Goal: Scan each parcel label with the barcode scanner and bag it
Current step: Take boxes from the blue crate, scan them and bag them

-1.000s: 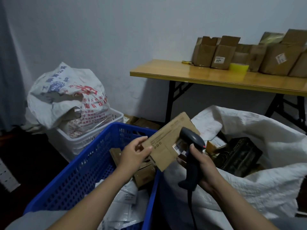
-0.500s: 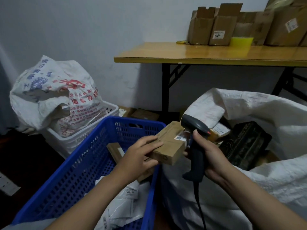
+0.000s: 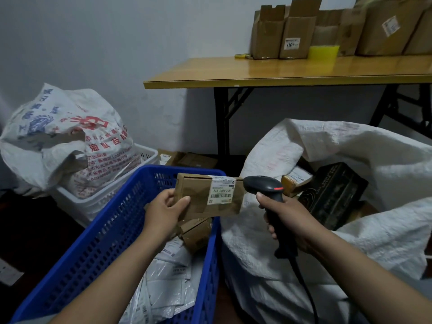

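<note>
We are at the scanning step; our left hand (image 3: 167,208) holds a flat cardboard parcel (image 3: 198,206) above the far right corner of the blue basket (image 3: 112,230), thumb laid on its front face and fingers (image 3: 163,194) curled round its left end, clamped on it; the white label (image 3: 221,191) sits on the right part of that face, turned up towards us with the barcode in plain sight; our right hand (image 3: 289,218) has its fingers (image 3: 261,198) wrapped tight round the handle of the barcode scanner (image 3: 264,187), whose head stands just beside the parcel's right end, a red light glowing on top; its cord hangs down in front of the white sack (image 3: 350,242).

As we judge it, the scanner's nose lies alongside the parcel and not square to the label; so the next move calls for swinging the head over the label, or tipping the parcel towards it, until the beam crosses the barcode.

After that the parcel goes into the sack, which gapes open at our right with a black box (image 3: 332,195) and other parcels inside; more parcels and grey mailers wait in the basket.
</note>
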